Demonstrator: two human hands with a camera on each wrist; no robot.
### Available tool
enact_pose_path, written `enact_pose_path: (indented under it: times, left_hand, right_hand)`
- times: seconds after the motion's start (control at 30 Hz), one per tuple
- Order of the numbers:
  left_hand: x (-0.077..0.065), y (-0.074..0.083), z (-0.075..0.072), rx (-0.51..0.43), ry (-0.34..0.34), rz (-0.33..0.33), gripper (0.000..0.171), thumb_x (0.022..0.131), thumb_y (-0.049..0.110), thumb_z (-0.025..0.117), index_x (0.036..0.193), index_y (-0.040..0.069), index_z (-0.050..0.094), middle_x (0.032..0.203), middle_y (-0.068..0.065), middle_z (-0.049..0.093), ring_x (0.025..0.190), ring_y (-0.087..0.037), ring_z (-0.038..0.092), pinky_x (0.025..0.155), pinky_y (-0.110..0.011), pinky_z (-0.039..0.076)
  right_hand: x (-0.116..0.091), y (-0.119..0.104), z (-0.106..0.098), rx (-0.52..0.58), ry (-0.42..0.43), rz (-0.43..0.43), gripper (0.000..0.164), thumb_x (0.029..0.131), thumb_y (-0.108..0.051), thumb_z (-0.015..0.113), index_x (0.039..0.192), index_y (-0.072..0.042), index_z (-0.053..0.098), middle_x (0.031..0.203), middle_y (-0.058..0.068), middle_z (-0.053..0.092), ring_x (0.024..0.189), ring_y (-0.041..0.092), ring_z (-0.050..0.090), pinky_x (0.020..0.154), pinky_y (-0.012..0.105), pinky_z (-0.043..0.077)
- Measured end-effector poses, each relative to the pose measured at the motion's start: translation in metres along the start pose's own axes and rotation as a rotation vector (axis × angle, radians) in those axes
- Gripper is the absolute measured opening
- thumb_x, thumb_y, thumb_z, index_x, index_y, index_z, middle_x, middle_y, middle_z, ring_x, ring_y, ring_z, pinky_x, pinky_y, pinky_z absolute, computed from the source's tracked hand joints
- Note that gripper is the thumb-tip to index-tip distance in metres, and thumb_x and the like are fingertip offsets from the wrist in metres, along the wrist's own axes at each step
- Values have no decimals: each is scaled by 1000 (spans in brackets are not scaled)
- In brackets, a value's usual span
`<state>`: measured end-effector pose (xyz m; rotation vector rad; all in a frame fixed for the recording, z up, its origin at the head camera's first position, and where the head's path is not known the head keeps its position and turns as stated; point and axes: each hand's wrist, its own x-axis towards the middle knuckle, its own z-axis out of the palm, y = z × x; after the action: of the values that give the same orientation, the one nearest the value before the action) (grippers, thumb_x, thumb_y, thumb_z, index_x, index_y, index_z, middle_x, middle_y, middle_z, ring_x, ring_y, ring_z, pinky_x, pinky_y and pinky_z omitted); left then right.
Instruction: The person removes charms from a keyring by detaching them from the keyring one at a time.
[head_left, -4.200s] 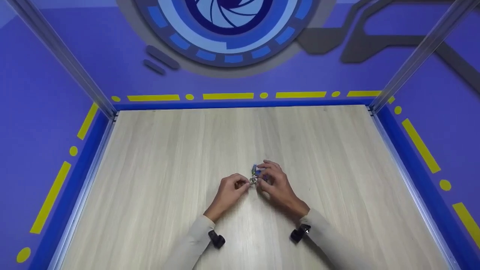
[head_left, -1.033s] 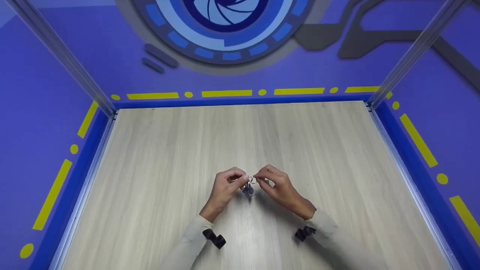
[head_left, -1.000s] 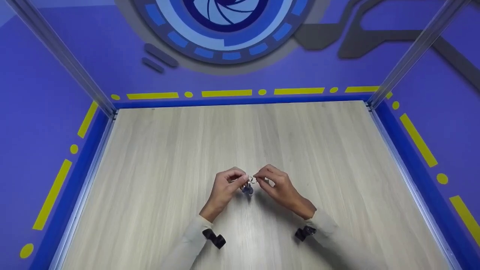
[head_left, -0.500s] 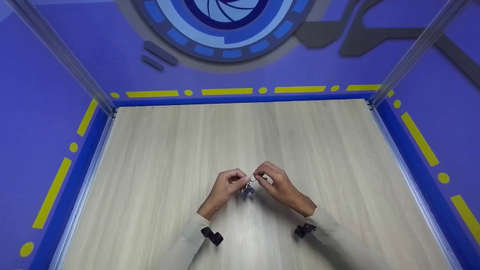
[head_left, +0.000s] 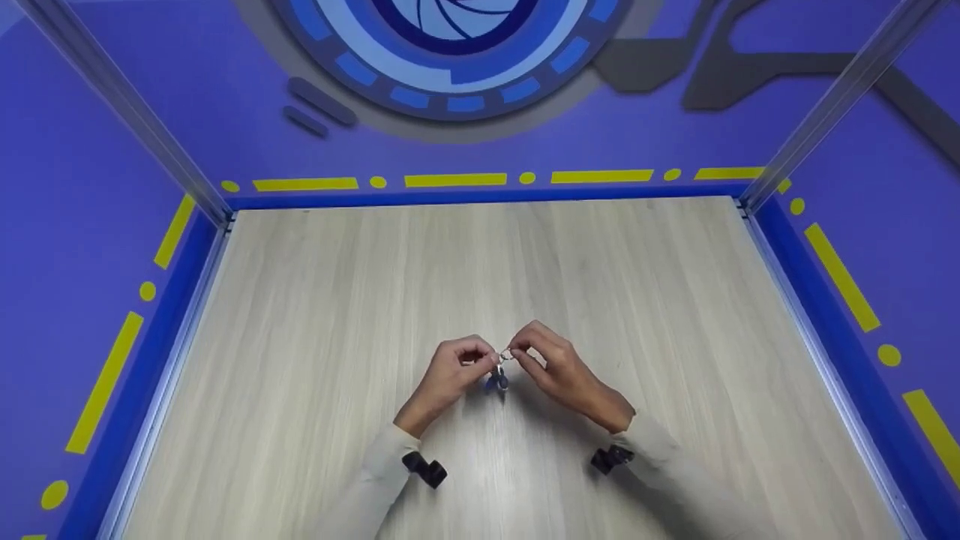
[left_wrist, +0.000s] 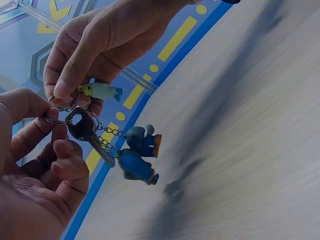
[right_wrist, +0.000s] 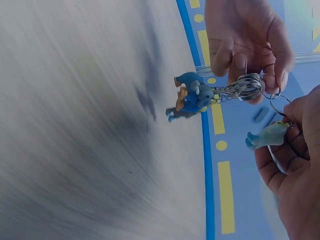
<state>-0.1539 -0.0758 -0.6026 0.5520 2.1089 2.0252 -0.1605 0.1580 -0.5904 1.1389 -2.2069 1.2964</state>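
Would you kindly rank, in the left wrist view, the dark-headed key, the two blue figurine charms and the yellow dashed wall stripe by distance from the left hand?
1. Dark-headed key: at the left hand, by its fingertips.
2. Blue figurine charms: hanging on chains to the right of the key.
3. Yellow dashed wall stripe: far, along the wall's base.

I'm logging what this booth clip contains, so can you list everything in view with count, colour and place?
Key rings: a small cluster, silver, pinched between both hands above the table.
Key: one, dark head, hanging from the rings.
Blue figures: two, blue with orange, dangling on short chains below the rings.
Pale figure: one, light teal, at the right hand's fingers.
Table: one, light wood, under the hands.
Walls: purple with yellow dashes, around the table.
Left hand: pinches the rings.
Right hand: pinches a ring.
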Motion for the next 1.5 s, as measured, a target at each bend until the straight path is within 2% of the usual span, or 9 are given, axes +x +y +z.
enact_pose_path:
  times: [0.13,0.3,0.37,0.43,0.63,0.9,1.1,1.37,1.5]
  left_hand:
    - [-3,-1,-2,-36,-13,13,12,106,12,75,100,2,80,94,1,69,81,-12,58,71,-24,47]
    - [-5,-2,-5,-101,-32,11,17,107,14,73,103,-1,78,90,2,65,77,-13,54,68,-24,44]
    - [-5,-2,-6,-99,-32,0,18,107,15,72,103,-1,78,88,3,65,77,-13,54,69,-25,44]
    - [-5,-1,-6,-67,-27,-11,16,106,17,74,102,2,79,88,3,68,78,-13,57,71,-25,46]
    - [-3,4,-3,91,30,-8,8,101,17,83,95,12,83,90,2,73,80,-11,60,73,-24,47]
    - [2,11,1,143,75,53,5,98,6,83,95,10,84,93,0,74,82,-14,61,72,-27,50]
    - [4,18,-1,210,68,84,5,100,11,83,96,13,85,96,5,75,83,-12,62,71,-27,50]
    - [5,19,-4,-41,69,134,8,102,12,80,102,5,84,103,-13,74,89,-16,66,77,-25,55]
    - [5,14,-3,-79,88,129,7,102,12,80,102,5,83,102,-12,73,84,-14,64,74,-24,54]
  right_hand:
    - [-1,3,-1,2,8,34,17,101,11,71,107,-4,69,104,5,69,94,18,68,81,36,59]
    - [-3,5,-1,48,6,86,3,109,-3,68,107,-5,69,105,3,69,95,18,68,83,33,58]
    - [-3,5,-1,63,-1,90,9,112,-10,65,107,-3,69,105,2,69,94,18,68,83,32,58]
    - [-3,4,-2,67,-9,91,14,113,-14,63,107,-3,70,104,3,69,94,18,68,83,30,57]
    - [-1,1,-4,46,-38,74,4,109,-2,66,107,-4,69,105,2,68,92,17,66,81,31,56]
    - [3,-1,-8,25,-37,33,6,112,-7,64,108,-4,68,106,3,69,94,17,67,79,33,57]
    - [3,1,-11,41,-30,46,12,113,-12,63,108,-3,69,104,5,69,91,19,67,79,36,57]
    - [3,-1,-13,130,25,161,10,110,-11,68,106,-2,70,103,4,71,91,19,69,84,27,56]
    - [5,-5,-14,153,13,223,3,107,-3,70,106,-6,71,104,3,72,94,18,70,87,28,57]
